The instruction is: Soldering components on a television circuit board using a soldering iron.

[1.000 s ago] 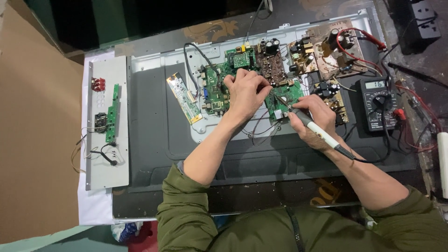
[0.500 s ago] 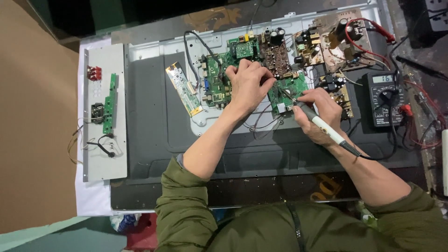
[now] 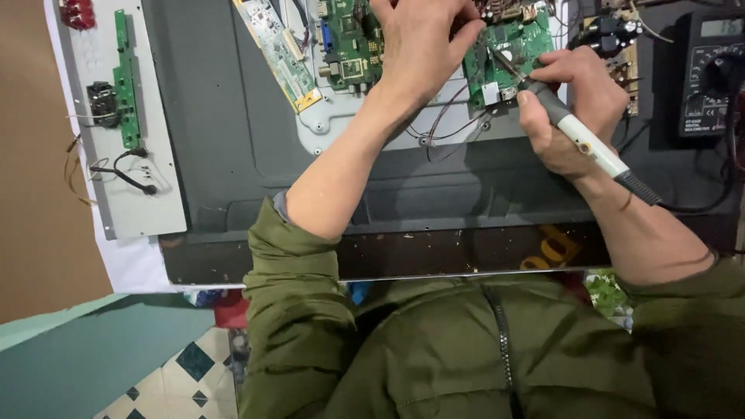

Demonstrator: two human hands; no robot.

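Dark panel back (image 3: 233, 116) serves as our bench. Green circuit board (image 3: 508, 58) under our left hand (image 3: 423, 46), fingers pressing it steady. Right hand (image 3: 578, 109) clamped pen-style round soldering iron (image 3: 578, 136), tip on board (multimeter (image 3: 710, 70) just beyond).

The soldering iron (image 3: 578, 138) has a smooth white plastic body with a matt black rubbery sleeve. The circuit board (image 3: 504, 54) looks glossy green, studded with shiny metal. The back panel (image 3: 233, 116) is matt dark grey metal. The jacket (image 3: 434, 349) is soft olive cloth.
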